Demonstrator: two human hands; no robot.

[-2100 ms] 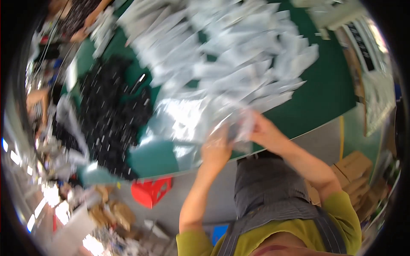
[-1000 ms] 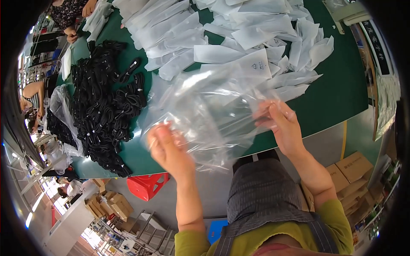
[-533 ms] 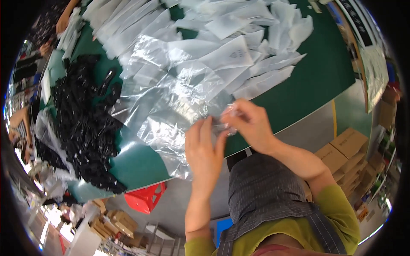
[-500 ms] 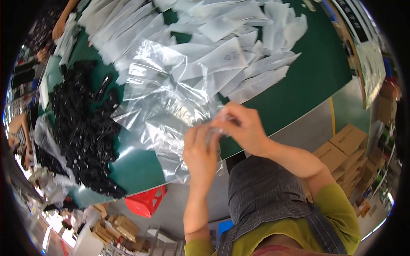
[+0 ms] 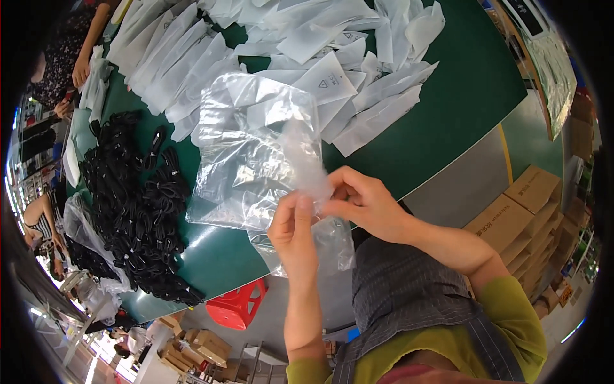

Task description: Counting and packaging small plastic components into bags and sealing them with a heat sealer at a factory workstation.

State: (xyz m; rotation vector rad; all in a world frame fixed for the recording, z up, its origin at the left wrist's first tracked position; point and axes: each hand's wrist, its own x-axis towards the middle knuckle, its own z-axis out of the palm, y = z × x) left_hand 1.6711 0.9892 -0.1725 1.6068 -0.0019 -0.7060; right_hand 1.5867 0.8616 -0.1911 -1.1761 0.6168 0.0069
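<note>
1. From my end, left hand [image 5: 294, 230] and right hand [image 5: 364, 201] both pinch blurry film [image 5: 311, 174].
2. Clear bag [image 5: 233, 147] lies just past the fingers [image 5: 303, 208], leftward.
3. Black cables [image 5: 137, 211] sit farther left, white pouches [image 5: 307, 45] beyond.

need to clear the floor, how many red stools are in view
1. The red stool shows just past the near edge of the green table, below and left of the person's left hand. Others could be hidden under the table.
</note>
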